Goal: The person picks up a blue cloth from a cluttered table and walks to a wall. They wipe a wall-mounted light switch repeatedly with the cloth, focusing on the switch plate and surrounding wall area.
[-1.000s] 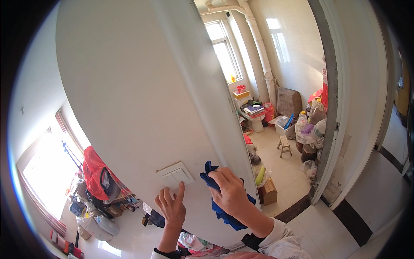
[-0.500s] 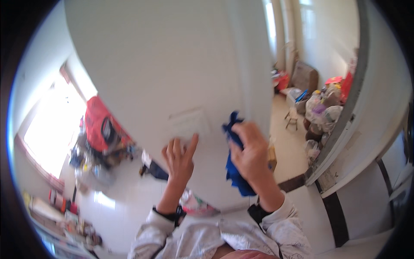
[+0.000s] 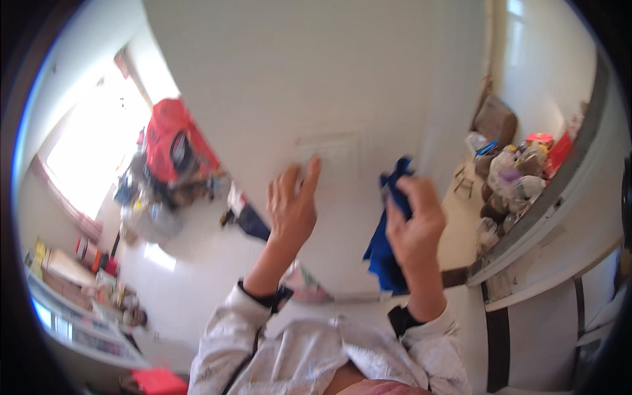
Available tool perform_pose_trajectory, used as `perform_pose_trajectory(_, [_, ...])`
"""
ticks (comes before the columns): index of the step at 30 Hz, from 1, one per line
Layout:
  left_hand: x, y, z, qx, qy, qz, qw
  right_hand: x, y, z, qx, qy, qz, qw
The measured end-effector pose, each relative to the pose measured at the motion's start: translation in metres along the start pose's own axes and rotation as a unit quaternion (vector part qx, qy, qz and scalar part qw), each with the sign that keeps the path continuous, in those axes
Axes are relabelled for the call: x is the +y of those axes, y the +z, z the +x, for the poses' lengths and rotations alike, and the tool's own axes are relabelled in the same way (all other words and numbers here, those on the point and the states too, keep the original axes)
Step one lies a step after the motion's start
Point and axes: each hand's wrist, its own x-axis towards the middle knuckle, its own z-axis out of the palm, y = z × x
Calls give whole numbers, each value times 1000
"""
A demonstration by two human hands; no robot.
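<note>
A white door (image 3: 276, 72) with a flat, upright face fills the middle of the view. On it is a faint pale rectangular patch (image 3: 336, 146), with a thin darker line along its top edge. My left hand (image 3: 291, 207) is open, fingers apart, its index fingertip at the patch's lower left; whether it touches the surface I cannot tell. To the right, my right hand (image 3: 416, 227) is closed on a dark blue cloth (image 3: 385, 253), which hangs down beside the hand in front of the door. One end of the cloth sticks up past my fingertips.
A doorway on the right shows bundled plastic bags (image 3: 517, 174), a small wooden stool (image 3: 464, 183) and a brown padded piece (image 3: 495, 120). On the left are a red bag (image 3: 172, 141), piled goods and a bright window (image 3: 99, 141). A low cabinet (image 3: 82, 329) stands at lower left.
The view has shifted, so the door and both hands sit further right and higher. The left index finger remains at the patch; the right hand still grips the blue cloth.
</note>
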Motion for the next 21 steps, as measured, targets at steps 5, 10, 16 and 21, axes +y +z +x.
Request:
perform_pose_trajectory(5, [1, -4, 11, 4, 2, 2, 1000, -3, 3, 4, 15, -31, 16, 999])
perform_pose_trajectory(10, [-2, -6, 9, -26, -14, 1, 1000, 0, 5, 1, 32, -51, 4, 998])
perform_pose_trajectory(16, [-3, -8, 9, -24, -13, -6, 1000, -7, -2, 4, 21, -43, 13, 999])
perform_pose_trajectory(21, [4, -4, -11, -14, 33, 10, 999, -7, -2, 15, 4, -31, 23, 999])
